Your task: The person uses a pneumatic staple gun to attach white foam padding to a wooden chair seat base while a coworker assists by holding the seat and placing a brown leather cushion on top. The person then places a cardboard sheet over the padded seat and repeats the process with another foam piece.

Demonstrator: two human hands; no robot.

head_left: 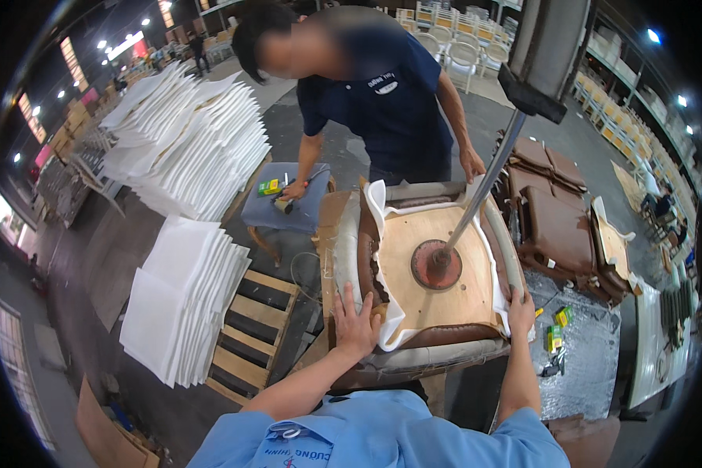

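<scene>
A plywood seat panel [466,300] lies face down inside a grey padded frame [342,261], brown leather [448,334] and white padding [395,316] showing around its edges. Pressed against the middle of the wood is a round reddish disc [425,274] at the end of a slanting metal rod [483,183]. My left hand [356,321] lies with fingers spread on the frame's near left corner, beside the leather. At the near right corner, my right hand [520,313] rests along the frame's edge with its fingers stretched forward. Neither hand holds a loose thing.
Across the frame stands a co-worker [382,101], one hand on a blue stool [261,207] with a tool, the other at the frame's far edge. White padding sheets [175,304] are stacked at left near a wooden pallet [246,339]. Brown upholstered seats [554,222] and small boxes [554,338] lie right.
</scene>
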